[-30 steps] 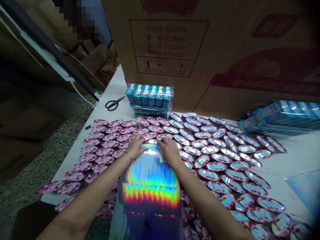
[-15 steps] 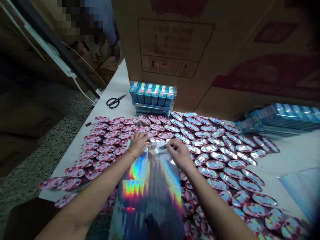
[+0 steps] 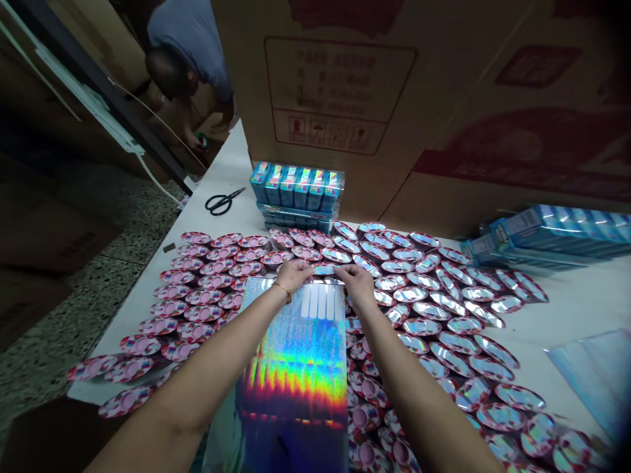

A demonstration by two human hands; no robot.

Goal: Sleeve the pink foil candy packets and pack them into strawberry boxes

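Several rows of small oval-topped red and pink packs stand close together on the table. Those at the left show pink faces; many at the right have shiny, reflective tops. My left hand and my right hand pinch opposite ends of a small shiny sticker, laid over one oval top. Below my hands a rainbow-reflecting sticker sheet lies over the packs, with pale bar-shaped patches near its top right corner. Whether the sticker is fully stuck down, I cannot tell.
Black scissors lie on the white table at the back left. Wrapped blue boxes stand before a large cardboard carton; more blue boxes are at the right. Another person bends beyond the table.
My hands have come closer together and moved slightly forward onto one pack's top, with a small sticker stretched between them. The sheet's pale patches are uncovered now.
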